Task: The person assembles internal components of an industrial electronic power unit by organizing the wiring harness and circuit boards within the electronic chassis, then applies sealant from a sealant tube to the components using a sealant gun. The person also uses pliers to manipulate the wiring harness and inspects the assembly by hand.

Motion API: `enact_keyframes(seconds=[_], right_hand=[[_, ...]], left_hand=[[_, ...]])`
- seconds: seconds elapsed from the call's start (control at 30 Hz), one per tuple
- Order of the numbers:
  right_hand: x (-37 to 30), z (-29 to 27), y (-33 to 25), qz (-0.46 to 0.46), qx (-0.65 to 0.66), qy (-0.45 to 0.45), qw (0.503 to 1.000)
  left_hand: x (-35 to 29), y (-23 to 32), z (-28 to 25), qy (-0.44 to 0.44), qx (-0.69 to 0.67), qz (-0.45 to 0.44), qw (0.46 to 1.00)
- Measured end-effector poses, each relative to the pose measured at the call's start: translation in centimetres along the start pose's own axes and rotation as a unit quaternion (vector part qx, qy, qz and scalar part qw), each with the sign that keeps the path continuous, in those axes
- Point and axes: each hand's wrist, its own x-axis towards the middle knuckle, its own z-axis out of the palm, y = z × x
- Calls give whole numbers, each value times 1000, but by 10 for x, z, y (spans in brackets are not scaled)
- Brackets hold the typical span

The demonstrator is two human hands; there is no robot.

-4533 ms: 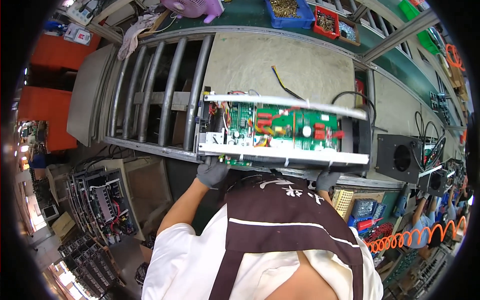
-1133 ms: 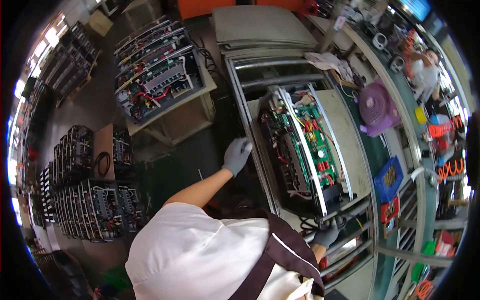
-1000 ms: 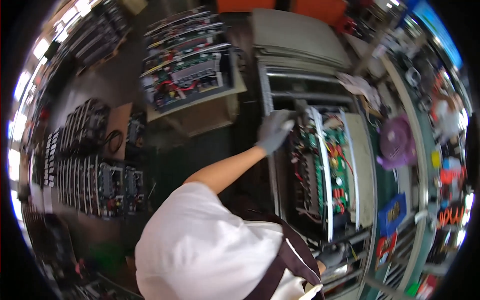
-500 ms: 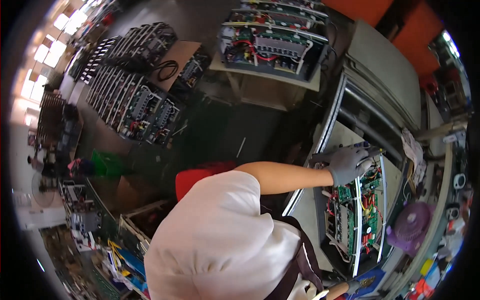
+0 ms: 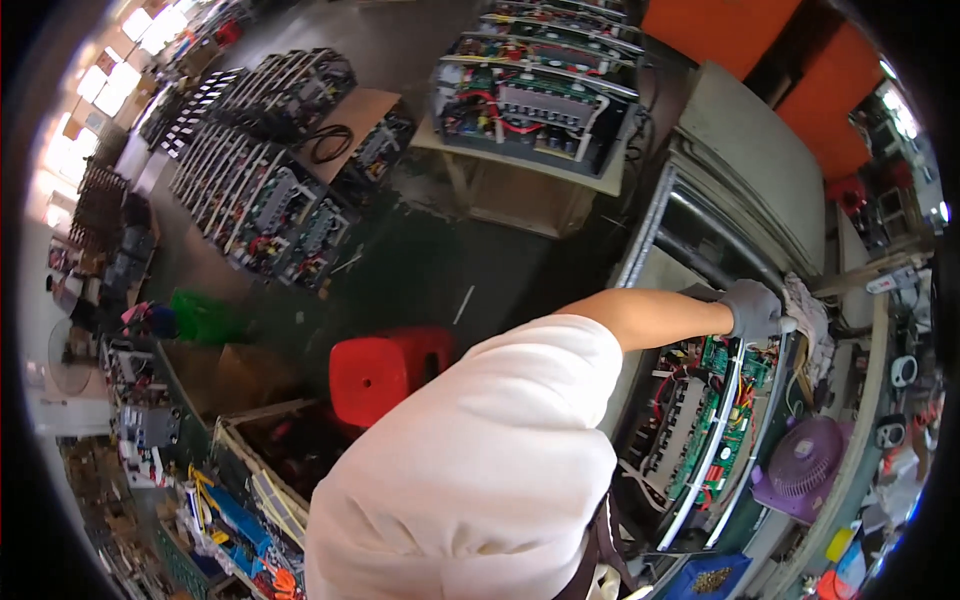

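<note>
My left hand [image 5: 755, 310], in a grey glove, is at the far end of an open electronics unit [image 5: 740, 435]. Its fingers are curled, and a small pale piece shows at their tips; I cannot make out what it is. Green circuit boards, red and yellow wires and a row of dark components fill the unit. Two white bars run lengthwise over it; the nearer white bar [image 5: 712, 462] reaches up to just below the hand. A crumpled whitish cloth [image 5: 806, 312] lies right beside the hand. My right hand is out of the picture.
A purple fan [image 5: 805, 458] stands right of the unit. A blue tray [image 5: 683, 580] with small brass-coloured parts sits at its near end. Behind my arm is a red stool [image 5: 368, 380]. Similar units [image 5: 535, 105] stand on a far table; several more [image 5: 265, 200] are lined up farther left.
My left hand has moved right, to the unit's far right corner. My gloved right hand, seen before at the lower edge by the blue tray, has left the picture. The view has shifted.
</note>
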Motion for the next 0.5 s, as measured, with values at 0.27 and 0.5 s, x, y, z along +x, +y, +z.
enact_keyframes(seconds=[0.27, 0.5], right_hand=[[35, 98, -39, 57, 112, -78, 989], [15, -20, 89, 26, 352, 114, 929]], left_hand=[[119, -54, 98, -63, 105, 148, 981], [18, -65, 54, 88, -287, -58, 952]])
